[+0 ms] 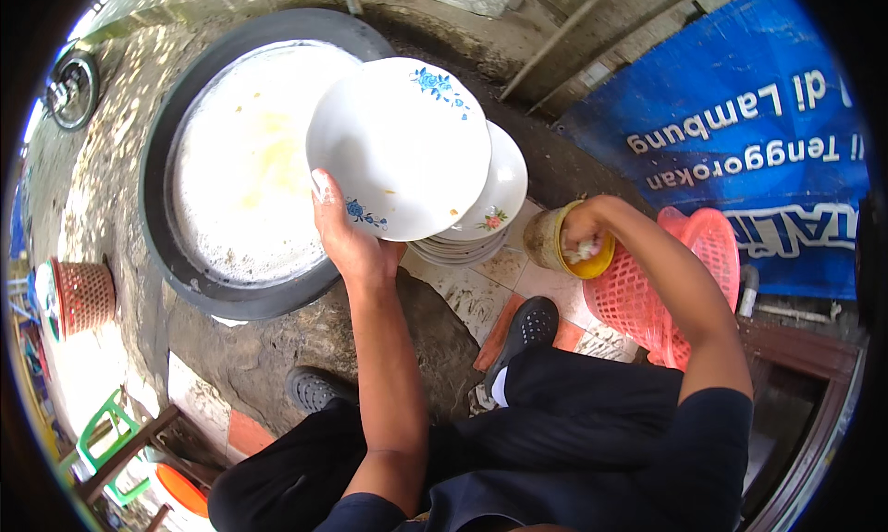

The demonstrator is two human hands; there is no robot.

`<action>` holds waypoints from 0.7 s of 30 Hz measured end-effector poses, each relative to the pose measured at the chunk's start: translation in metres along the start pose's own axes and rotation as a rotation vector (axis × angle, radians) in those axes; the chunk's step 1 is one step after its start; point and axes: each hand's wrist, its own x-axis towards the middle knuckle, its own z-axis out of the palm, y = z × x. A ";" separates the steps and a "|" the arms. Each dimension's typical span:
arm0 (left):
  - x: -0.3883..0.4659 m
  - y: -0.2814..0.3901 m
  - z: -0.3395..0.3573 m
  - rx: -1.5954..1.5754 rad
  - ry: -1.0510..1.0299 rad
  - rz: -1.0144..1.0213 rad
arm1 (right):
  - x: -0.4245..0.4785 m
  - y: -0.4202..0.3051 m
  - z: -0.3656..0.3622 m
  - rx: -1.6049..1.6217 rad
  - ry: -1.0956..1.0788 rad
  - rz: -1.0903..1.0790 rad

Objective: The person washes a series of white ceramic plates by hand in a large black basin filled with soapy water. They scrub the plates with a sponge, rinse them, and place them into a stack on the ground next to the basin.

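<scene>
My left hand (pixel 350 244) grips the near rim of a white plate (pixel 395 143) with blue flower prints, its thumb on the upper face. A few small food bits cling to that plate. Beneath and behind it, a stack of white plates (pixel 461 249) stands on the tiles, the top one bearing a red flower print. To the right, my right hand (pixel 583 228) reaches into a yellow tub (pixel 548 240) with a grimy outside. Its fingers are bent around something pale and wet, perhaps a sponge or foam. Left of the held plate sits a large black basin (pixel 156 178) full of white suds (pixel 236 157).
Pink plastic baskets (pixel 628 292) stand right of the tub, against a blue banner (pixel 735 129) with writing. My feet in dark clogs (pixel 534 324) rest on tiles and rough concrete. A brown woven bin (pixel 87 297) and a green plastic stool (pixel 107 435) are at the left.
</scene>
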 end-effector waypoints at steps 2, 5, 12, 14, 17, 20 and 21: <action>0.001 0.001 0.000 -0.045 0.014 -0.023 | -0.086 -0.024 0.004 -0.088 0.152 -0.067; 0.011 0.003 -0.012 -0.060 0.005 -0.027 | -0.179 -0.057 0.005 -0.315 0.460 -0.428; 0.025 0.013 -0.022 -0.077 0.041 0.057 | -0.156 -0.233 0.015 -0.101 1.138 -1.285; 0.028 0.015 -0.026 0.009 0.099 0.134 | -0.117 -0.284 0.034 -0.314 1.437 -1.341; 0.040 0.029 -0.055 0.042 0.176 0.209 | -0.104 -0.310 0.062 -0.528 1.227 -1.583; 0.043 0.046 -0.078 -0.064 0.175 0.135 | -0.106 -0.298 0.041 -0.687 0.950 -1.597; 0.044 0.047 -0.078 -0.045 0.181 0.141 | -0.101 -0.303 0.031 -0.685 1.073 -1.553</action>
